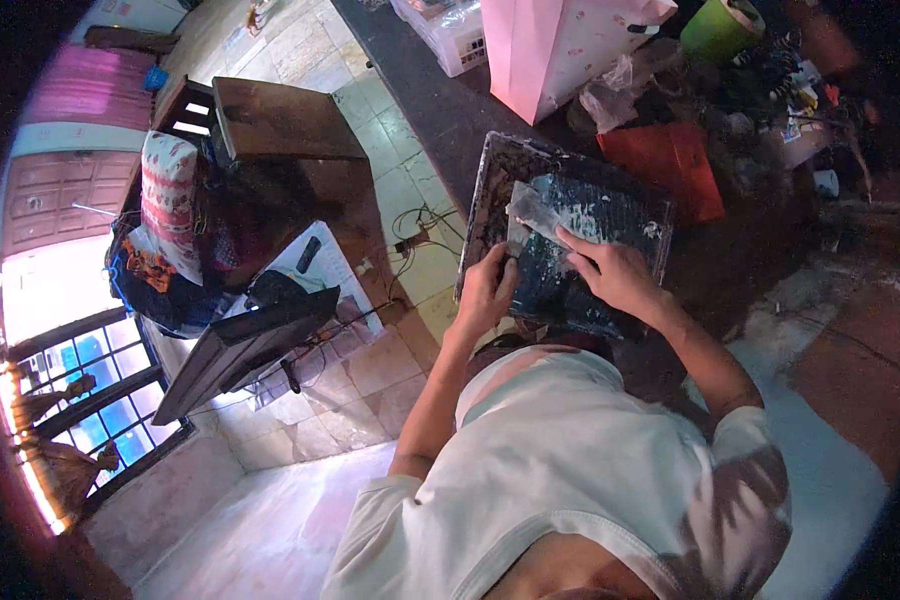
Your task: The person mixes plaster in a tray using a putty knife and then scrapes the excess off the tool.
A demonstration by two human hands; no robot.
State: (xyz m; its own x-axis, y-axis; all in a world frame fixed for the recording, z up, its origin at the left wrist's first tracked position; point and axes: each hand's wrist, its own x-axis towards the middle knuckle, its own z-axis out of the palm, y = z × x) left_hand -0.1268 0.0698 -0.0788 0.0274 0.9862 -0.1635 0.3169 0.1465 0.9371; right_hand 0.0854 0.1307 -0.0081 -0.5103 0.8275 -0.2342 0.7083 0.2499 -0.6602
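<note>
A dark rectangular tray (660, 232) with a raised rim lies tilted in front of me, its inside spotted with white smears. My right hand (618, 278) is closed on one end of a flat greyish scraper-like piece (536, 212), whose exact kind is unclear. Over the tray's left part, my left hand (487, 292) has its fingers bent together. A narrow pale bit shows at its fingertips, close below the grey piece; I cannot make out what it is. Both hands are near each other above the tray.
A dark table (420, 95) carries a pink paper bag (530, 55), a white box (458, 45), a red flat item (670, 165), a green container (720, 28) and clutter at right. To the left stand a monitor (245, 350), a wooden cabinet (285, 118) and loose cables (410, 240).
</note>
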